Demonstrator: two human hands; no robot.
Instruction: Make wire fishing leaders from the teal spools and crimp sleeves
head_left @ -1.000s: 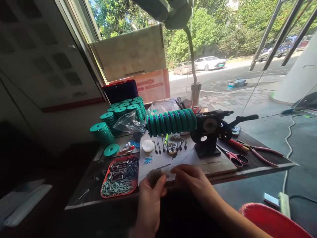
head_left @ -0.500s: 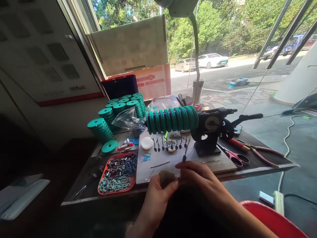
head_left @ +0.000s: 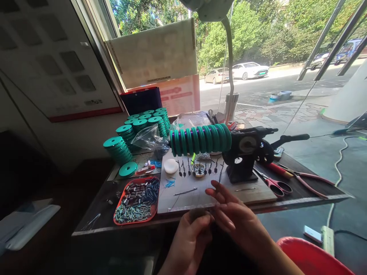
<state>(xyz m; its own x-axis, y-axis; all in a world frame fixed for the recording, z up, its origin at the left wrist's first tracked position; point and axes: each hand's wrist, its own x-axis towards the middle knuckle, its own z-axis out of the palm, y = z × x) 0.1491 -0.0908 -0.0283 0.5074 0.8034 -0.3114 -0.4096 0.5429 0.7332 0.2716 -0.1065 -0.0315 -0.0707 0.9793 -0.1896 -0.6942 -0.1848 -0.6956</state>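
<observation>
My left hand (head_left: 195, 233) is closed at the front edge of the table, its fingers pressed together; what they hold is hidden. Beside it, almost touching, my right hand (head_left: 232, 214) has its fingers stretched out and apart, with nothing visible in them. Just above the right fingertips hangs a dark, thin coiled piece (head_left: 221, 172), below a row of green spools (head_left: 200, 139) on a black crank winder (head_left: 243, 152). Several small dark pieces (head_left: 200, 170) hang in a line under the spools. A thin metal tool (head_left: 185, 191) lies on the white board (head_left: 169, 204).
A red tray (head_left: 157, 206) of small metal parts stands left of the board. Stacked green spools (head_left: 117, 149) are behind it. Scissors (head_left: 276, 187) and pink-handled pliers (head_left: 311, 183) lie at the right. A red basin (head_left: 309, 254) is below, and a lamp (head_left: 231, 57) stands behind.
My right hand's fingers have spread and come away from the dark coiled piece, which now hangs above them. My left hand has closed further. The view has shifted slightly.
</observation>
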